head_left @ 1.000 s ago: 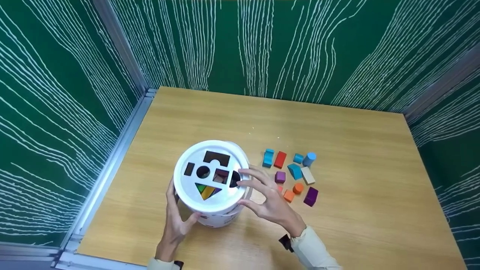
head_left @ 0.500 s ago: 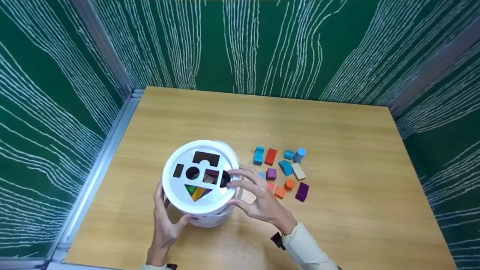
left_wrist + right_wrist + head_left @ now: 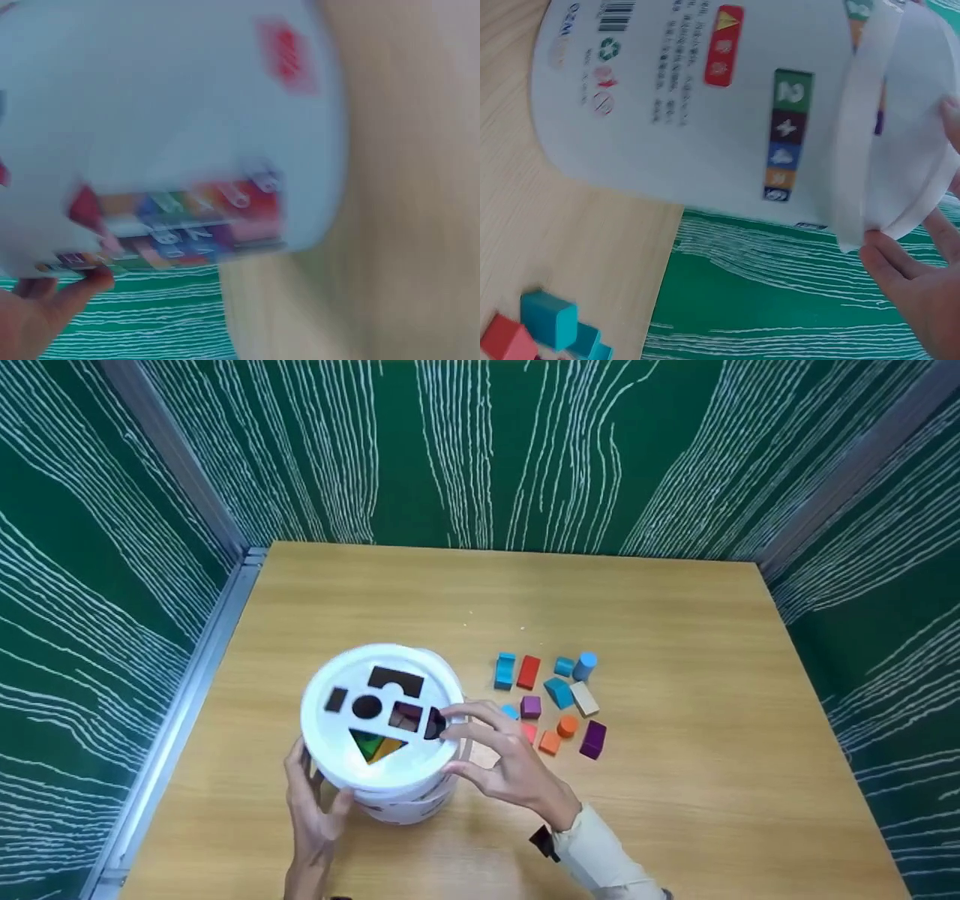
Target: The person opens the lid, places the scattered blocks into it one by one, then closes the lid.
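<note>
A white bucket (image 3: 401, 810) with coloured number prints stands near the table's front, left of the middle. Its round white lid (image 3: 330, 735) has cut-out shapes: circle, square, triangle, rectangle, arch and half-round. Green and yellow blocks (image 3: 367, 742) show through the triangular hole. My left hand (image 3: 311, 810) grips the bucket's left side, thumb toward the front, with its other fingers partly hidden behind the wall. At the lid's right edge my right hand (image 3: 502, 757) pinches the rim, two fingertips over the half-round hole and the thumb lower on the edge. The left wrist view is blurred.
Several loose blocks lie right of the bucket: a red block (image 3: 528, 672), a blue cylinder (image 3: 585, 666), a cream block (image 3: 585, 699), a dark purple block (image 3: 593, 740) and an orange cylinder (image 3: 568, 726). Green walls with white lines enclose the wooden table (image 3: 675, 810).
The head view has shifted, so the scene sits farther left. Both hands keep their hold. A purple piece seen earlier in the triangular hole is out of sight.
</note>
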Motion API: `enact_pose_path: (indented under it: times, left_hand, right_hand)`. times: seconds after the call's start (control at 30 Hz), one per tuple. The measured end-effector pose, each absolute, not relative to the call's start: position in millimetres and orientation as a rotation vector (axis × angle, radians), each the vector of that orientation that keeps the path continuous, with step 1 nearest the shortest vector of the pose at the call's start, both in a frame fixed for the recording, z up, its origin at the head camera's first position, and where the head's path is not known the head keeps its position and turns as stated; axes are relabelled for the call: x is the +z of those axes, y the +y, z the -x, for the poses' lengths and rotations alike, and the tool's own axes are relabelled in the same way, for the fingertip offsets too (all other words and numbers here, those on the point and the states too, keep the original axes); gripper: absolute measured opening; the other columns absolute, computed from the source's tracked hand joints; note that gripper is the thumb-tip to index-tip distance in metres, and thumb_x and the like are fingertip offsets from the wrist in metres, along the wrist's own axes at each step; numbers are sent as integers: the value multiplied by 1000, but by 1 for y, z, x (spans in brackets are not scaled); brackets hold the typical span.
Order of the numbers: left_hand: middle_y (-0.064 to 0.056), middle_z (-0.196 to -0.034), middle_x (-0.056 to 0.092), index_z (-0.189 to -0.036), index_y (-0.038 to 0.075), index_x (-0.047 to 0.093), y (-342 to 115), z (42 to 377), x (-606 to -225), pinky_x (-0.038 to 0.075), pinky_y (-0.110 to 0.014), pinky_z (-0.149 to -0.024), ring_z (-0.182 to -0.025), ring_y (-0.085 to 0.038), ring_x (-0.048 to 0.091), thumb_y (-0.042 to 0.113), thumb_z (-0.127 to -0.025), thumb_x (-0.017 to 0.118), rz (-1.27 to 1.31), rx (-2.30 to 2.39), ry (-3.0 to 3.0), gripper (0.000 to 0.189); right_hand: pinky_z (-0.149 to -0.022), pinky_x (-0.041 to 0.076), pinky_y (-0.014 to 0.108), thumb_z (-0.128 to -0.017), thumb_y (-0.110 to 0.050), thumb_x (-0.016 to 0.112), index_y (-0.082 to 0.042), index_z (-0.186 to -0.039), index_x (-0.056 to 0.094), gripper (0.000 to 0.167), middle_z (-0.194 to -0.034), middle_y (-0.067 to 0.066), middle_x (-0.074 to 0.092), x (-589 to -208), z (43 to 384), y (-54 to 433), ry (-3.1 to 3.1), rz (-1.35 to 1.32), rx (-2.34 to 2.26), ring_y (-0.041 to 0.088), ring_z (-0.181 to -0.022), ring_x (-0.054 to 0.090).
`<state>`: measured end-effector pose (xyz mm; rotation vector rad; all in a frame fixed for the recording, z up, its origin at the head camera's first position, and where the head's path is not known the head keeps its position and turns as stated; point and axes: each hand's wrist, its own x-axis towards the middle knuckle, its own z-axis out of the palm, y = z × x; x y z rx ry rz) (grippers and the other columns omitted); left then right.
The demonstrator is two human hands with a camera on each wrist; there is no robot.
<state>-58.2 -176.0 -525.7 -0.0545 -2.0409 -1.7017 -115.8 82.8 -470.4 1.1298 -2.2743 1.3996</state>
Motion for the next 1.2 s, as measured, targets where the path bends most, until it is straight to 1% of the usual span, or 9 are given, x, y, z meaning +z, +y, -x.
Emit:
enact_pose_path:
  times: [0.07, 0.3, 0.43, 0.53, 0.67, 0.77, 0.97, 1.1, 1.2]
  left_hand:
    - [-6, -145, 37, -144, 12, 30, -175, 59, -523, 24, -67, -103, -135, -25, 30, 30, -76, 67, 45, -1703, -2017, 80]
    - [-3, -148, 33, -146, 17, 25, -167, 57, -522, 24, -66, -103, -134, -25, 29, 49, -79, 63, -53, -1694, -2061, 83]
    - [-2, -149, 30, -147, 19, 23, -164, 56, -523, 23, -62, -106, -134, -22, 29, 56, -80, 60, -59, -1704, -2050, 86]
    - [-1, -150, 29, -148, 19, 21, -164, 57, -524, 20, -57, -109, -135, -18, 28, 60, -80, 59, -17, -1704, -2038, 87]
    - [-6, -149, 29, -149, 13, 20, -166, 58, -525, 16, -53, -112, -136, -21, 27, 42, -85, 59, 94, -1696, -1994, 80]
    - [-9, -150, 28, -149, 11, 19, -167, 58, -525, 15, -49, -113, -137, -24, 25, 26, -83, 58, 137, -1689, -1984, 78]
    - [-6, -151, 27, -149, 14, 20, -168, 56, -524, 17, -41, -114, -138, -23, 24, 23, -83, 58, 96, -1710, -2001, 76]
    - [-9, -149, 29, -148, 11, 22, -168, 56, -523, 23, -37, -112, -136, -27, 27, 21, -85, 57, 107, -1741, -1972, 73]
    - [-8, -149, 29, -148, 12, 23, -167, 57, -521, 25, -36, -110, -134, -27, 29, 20, -84, 56, 84, -1758, -1985, 72]
  right_hand:
    - [-99, 42, 47, -81, -25, 75, -19, -107, 69, 28, -129, 1, 56, -470, 114, 82, -2268, -1137, 1399, 21, -121, 48]
    - [-99, 44, 42, -83, -30, 72, -19, -111, 69, 30, -133, -2, 54, -465, 112, 86, -2340, -1155, 1327, 18, -124, 46]
    - [-97, 45, 42, -86, -30, 68, -21, -114, 68, 30, -134, -3, 53, -461, 113, 89, -2375, -1187, 1252, 20, -124, 45]
    - [-93, 48, 36, -87, -26, 67, -22, -116, 68, 29, -131, -6, 56, -457, 114, 91, -2372, -1212, 1167, 19, -120, 45]
    - [-81, 50, 25, -87, -15, 67, -18, -113, 68, 26, -122, -6, 61, -450, 115, 91, -2294, -1299, 1085, 16, -105, 49]
    - [-80, 48, 21, -88, -9, 64, -13, -111, 67, 24, -117, -3, 63, -444, 115, 89, -2258, -1369, 1065, 15, -100, 50]
    - [-80, 47, 19, -89, -7, 62, -9, -112, 64, 23, -115, -2, 62, -434, 115, 89, -2211, -1391, 1118, 15, -97, 51]
    - [-85, 50, 24, -88, -4, 63, -6, -113, 63, 24, -113, 2, 62, -428, 116, 94, -2110, -1366, 1211, 17, -99, 55]
    - [-80, 52, 24, -89, -4, 62, -2, -112, 62, 24, -110, 8, 63, -424, 118, 100, -2015, -1319, 1287, 18, -95, 57]
